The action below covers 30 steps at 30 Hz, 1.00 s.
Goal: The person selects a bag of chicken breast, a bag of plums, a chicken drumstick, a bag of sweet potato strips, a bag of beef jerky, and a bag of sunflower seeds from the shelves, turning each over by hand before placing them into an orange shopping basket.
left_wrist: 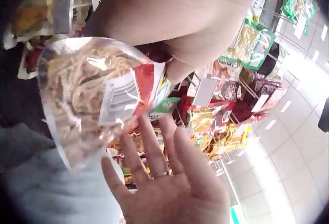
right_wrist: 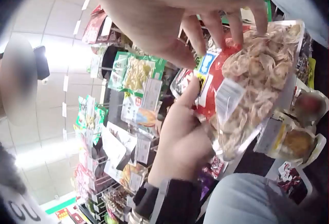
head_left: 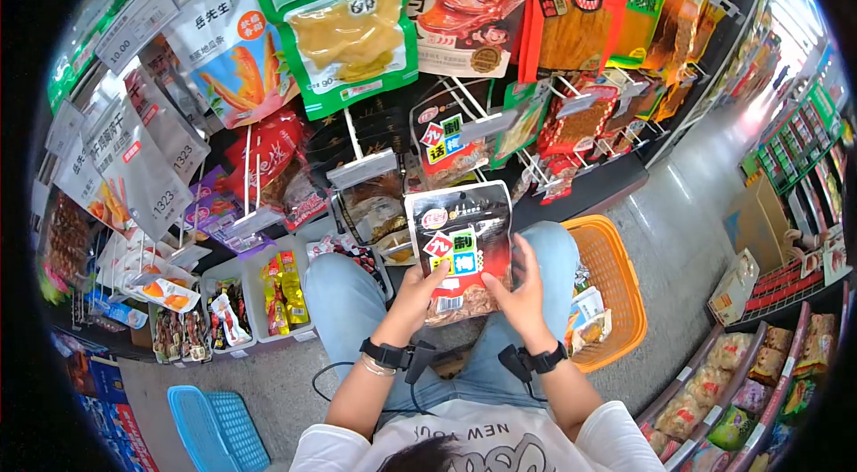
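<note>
held bag: the snack bag is upright between the person's knees, in front of the hanging rack, its clear lower part showing pale pieces.
left hand: the left hand grips the bag's side edge, thumb across the front.
right hand: the right hand touches the other side, fingers loosely spread and fairly straight, not wrapped round it.
rack: a green bag and a red bag hang overhead; a similar black bag hangs just beyond the held one, near a price holder.
bins: grey bins of small packets stand beside the left knee.
baskets: an orange basket holds packets by the right knee; a blue basket sits on the floor at left.
in the way: the right knee covers part of the orange basket; the snack bag hides the left fingers from the head view.
wrist views only: ceiling panels; the left one also shows a ring on the right hand.
head view only: both baskets whole enough to recognise.
</note>
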{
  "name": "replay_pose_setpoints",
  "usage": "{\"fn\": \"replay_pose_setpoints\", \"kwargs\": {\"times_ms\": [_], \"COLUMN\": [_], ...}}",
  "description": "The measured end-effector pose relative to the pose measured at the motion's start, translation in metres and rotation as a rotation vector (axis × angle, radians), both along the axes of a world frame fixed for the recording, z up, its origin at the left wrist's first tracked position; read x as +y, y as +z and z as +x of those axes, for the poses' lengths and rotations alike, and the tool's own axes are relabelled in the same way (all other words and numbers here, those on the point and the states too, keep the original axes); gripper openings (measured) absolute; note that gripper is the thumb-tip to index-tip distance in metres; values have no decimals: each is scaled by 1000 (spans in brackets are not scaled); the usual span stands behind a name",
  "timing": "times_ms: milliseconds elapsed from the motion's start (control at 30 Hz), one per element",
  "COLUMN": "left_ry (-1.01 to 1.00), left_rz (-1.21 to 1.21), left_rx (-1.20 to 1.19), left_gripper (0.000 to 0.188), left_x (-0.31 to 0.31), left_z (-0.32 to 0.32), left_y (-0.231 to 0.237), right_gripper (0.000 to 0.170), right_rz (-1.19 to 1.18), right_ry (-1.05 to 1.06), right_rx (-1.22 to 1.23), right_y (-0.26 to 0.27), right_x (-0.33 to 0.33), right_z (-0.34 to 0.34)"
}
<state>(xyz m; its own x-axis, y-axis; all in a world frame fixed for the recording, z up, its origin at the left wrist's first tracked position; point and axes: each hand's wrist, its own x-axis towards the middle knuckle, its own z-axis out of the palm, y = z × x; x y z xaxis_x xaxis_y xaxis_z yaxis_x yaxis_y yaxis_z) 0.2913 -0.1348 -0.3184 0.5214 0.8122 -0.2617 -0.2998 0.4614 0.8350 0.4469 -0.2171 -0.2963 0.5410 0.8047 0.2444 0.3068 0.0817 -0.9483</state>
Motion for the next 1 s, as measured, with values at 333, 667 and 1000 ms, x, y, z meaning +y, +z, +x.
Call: {"fn": "replay_pose_setpoints", "kwargs": {"times_ms": [333,667,1000], "left_ry": [-55,-256,108], "left_rz": [14,132,156], "left_rx": [31,-188,1], "left_gripper": [30,52,37], "left_x": [-3,-22,28], "left_z": [3,25,18], "left_y": [4,16,7], "right_gripper": [76,67,28], "right_rz": [12,54,-172], "right_ry": [76,445,443], "right_rx": [-70,340,655], "right_y": [-26,-13,-22], "right_x": [3,-2,7], "right_z": [7,-11,31]}}
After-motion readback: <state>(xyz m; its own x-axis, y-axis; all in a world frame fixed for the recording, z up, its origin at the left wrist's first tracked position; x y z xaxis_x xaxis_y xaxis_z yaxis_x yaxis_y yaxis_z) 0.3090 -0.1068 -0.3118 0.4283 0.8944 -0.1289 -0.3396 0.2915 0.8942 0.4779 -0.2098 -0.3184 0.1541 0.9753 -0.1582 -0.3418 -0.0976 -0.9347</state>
